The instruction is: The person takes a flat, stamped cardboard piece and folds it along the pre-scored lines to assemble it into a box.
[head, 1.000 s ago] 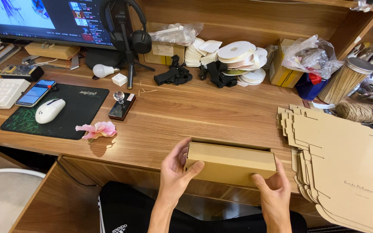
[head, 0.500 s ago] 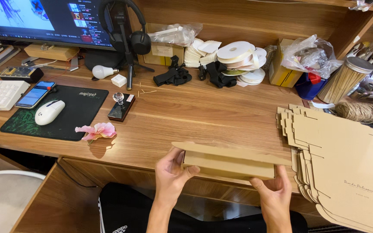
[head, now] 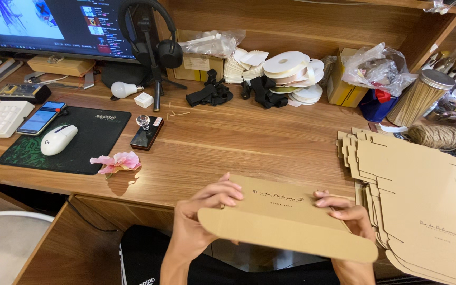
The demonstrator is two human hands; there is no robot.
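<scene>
Hands, the left hand (head: 199, 219) and right hand (head: 350, 221), are pinching the ends of a brown cardboard box (head: 283, 221), keeping its flap open, beside a stack of flat box blanks (head: 428, 195).

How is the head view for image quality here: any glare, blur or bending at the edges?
Head view: even, warm light; soft shadow under the pink flower; the monitor is bright but not washed out; the cardboard box and both hands, left hand and right hand, are sharp; the desk edge bows slightly from the wide lens.
</scene>
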